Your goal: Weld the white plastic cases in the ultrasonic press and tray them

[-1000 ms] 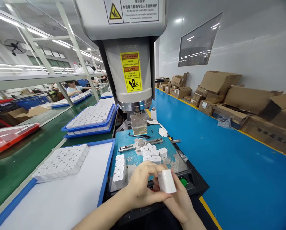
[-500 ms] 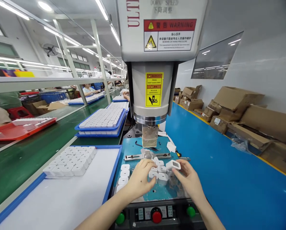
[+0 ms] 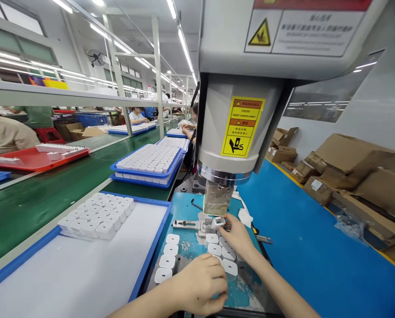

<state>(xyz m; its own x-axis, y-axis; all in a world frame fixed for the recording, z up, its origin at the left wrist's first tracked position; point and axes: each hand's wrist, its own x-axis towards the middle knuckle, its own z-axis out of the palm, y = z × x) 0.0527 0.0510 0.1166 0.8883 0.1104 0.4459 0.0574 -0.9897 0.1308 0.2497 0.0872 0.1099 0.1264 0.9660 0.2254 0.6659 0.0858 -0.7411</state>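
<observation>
My right hand (image 3: 239, 236) grips a small white plastic housing (image 3: 218, 222) with a hollow opening. This housing is at the metal fixture (image 3: 204, 224), below the press head's metal block (image 3: 218, 198). Nearer to me, my left hand (image 3: 202, 282) is closed, its fingers curled beside a cluster of white housings (image 3: 214, 249); whatever is inside the fingers, if anything, is hidden. Part of one housing shows behind its knuckles. On the left of the teal press plate (image 3: 184, 203) stands a row of white housings (image 3: 167, 261), each with a small slot on top.
Left of the press lies a blue-rimmed tray (image 3: 153, 247) with a block of white housings (image 3: 100, 215). Behind it are stacked full trays (image 3: 147, 161). A hex key (image 3: 196, 204) lies on the plate. Cardboard boxes (image 3: 356, 154) line the right wall. Other people sit along the green belt (image 3: 94, 172).
My right hand has carried the white housing forward and left to the fixture. My left hand has drawn back toward me and curled its fingers. The camera view has shifted and tilted.
</observation>
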